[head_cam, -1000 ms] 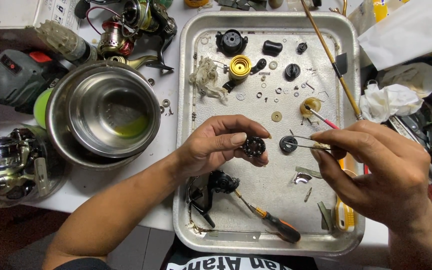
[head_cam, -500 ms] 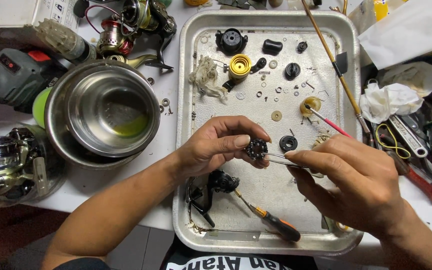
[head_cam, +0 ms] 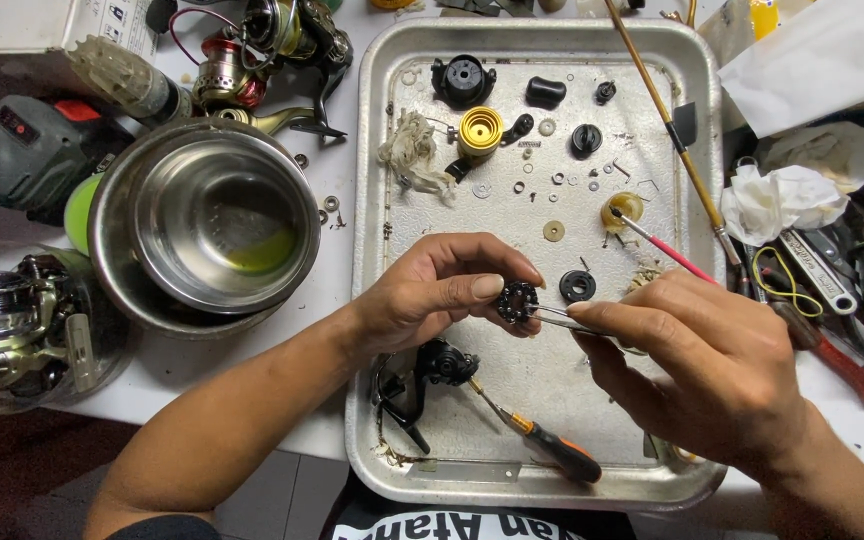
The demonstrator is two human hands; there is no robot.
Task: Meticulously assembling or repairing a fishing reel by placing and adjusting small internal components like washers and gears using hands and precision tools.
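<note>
While the left hand (head_cam: 432,295) pinches a small black toothed ring (head_cam: 516,300) between thumb and fingertips, holding it clear above the metal tray (head_cam: 382,330) so its face stays exposed, the right hand (head_cam: 712,370) is closed around slim tweezers (head_cam: 564,320), tips touching the ring from 3 o'clock (whether they grip anything cannot be told). Loose parts lie on the tray, likely so nothing rolls off: a yellow spool (head_cam: 479,130) at 12 o'clock, a black washer (head_cam: 578,286) at 2 o'clock, an orange-handled screwdriver (head_cam: 542,448) at 6 o'clock. A steel bowl (head_cam: 207,215) sits at 9 o'clock.
</note>
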